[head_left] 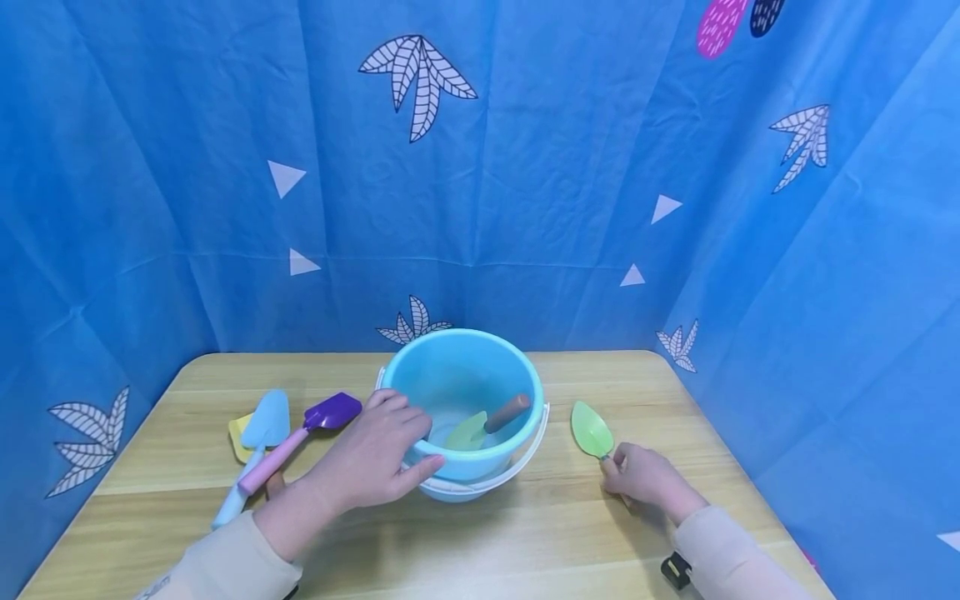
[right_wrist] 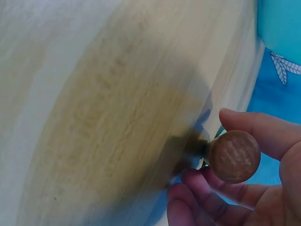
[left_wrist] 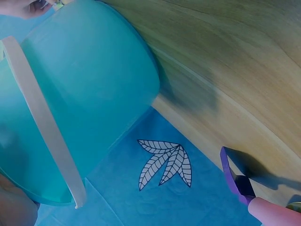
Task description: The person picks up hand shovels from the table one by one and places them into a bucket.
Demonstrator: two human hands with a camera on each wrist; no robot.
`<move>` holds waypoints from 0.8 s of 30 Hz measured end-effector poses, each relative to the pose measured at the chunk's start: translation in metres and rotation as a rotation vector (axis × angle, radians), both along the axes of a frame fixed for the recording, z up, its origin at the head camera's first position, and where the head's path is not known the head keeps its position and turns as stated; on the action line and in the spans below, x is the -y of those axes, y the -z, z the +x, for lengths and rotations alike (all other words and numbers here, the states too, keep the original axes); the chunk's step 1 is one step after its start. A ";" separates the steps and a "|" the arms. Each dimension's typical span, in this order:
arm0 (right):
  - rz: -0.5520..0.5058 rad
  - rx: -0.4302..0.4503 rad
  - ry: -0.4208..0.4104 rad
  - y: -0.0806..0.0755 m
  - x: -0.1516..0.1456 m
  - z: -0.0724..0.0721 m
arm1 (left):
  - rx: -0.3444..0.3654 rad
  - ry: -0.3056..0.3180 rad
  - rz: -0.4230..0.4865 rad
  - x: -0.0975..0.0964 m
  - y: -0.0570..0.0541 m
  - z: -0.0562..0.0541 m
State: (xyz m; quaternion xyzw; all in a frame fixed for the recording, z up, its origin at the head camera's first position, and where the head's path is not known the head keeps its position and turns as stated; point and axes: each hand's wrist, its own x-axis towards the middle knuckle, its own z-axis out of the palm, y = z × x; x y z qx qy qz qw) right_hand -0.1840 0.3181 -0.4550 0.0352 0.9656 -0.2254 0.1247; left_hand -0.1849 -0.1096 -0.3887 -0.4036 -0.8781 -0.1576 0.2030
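A light-blue bucket (head_left: pixel 450 362) stands upright on the wooden table, and my left hand (head_left: pixel 378 454) grips its near-left rim, fingers over the edge. Its white carrying handle (left_wrist: pixel 44 117) hangs down around the outside. Inside the bucket leans a small green trowel (head_left: pixel 468 432) with a brown handle. To the right, my right hand (head_left: pixel 651 481) holds a second green trowel (head_left: pixel 592 429) by its wooden handle, blade pointing away from me. The handle's round end (right_wrist: pixel 234 157) shows between thumb and fingers in the right wrist view.
Left of the bucket lie a purple shovel (head_left: pixel 333 410) with a pink handle, a light-blue shovel (head_left: pixel 267 419) and a yellow-bladed tool (head_left: pixel 238 437) partly beneath it. A blue patterned curtain (head_left: pixel 480 192) encloses the table's back and sides.
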 end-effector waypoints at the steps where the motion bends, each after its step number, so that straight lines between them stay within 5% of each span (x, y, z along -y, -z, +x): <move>1: 0.003 0.007 -0.001 0.000 0.000 0.001 | 0.000 0.000 0.000 0.000 0.000 0.000; 24: 0.045 -0.021 -0.028 -0.008 0.001 -0.003 | -0.013 0.006 0.002 0.001 0.002 0.000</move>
